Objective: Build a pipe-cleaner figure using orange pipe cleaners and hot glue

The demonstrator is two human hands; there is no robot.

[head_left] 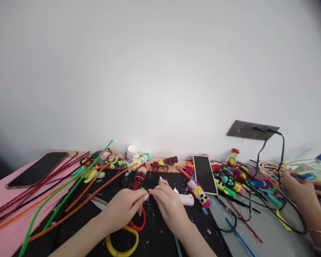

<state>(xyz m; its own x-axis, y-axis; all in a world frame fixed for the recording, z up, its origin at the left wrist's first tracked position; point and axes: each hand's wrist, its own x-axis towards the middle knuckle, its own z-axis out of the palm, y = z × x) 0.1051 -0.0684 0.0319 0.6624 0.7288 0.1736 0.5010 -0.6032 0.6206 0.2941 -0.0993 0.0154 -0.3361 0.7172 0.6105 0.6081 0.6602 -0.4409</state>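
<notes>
My left hand and my right hand meet over a black work surface, thumbs and fingertips pinched together. Whatever they hold between the fingertips is too small and hidden to make out. Scissors with a yellow and red handle lie below my left hand, their blade passing under that wrist. Just beyond the left fingers is a striped dark red pipe-cleaner figure. A pale pink handle-like piece sticks out beside my right hand, partly hidden by it. Farther right lies a pipe-cleaner figure with a black-spotted white body.
Long green, orange and red pipe cleaners cross the left side, near a dark phone on pink sheets. A white-framed phone, a paper cup and black cables stand or lie around. Another person's hands work at right.
</notes>
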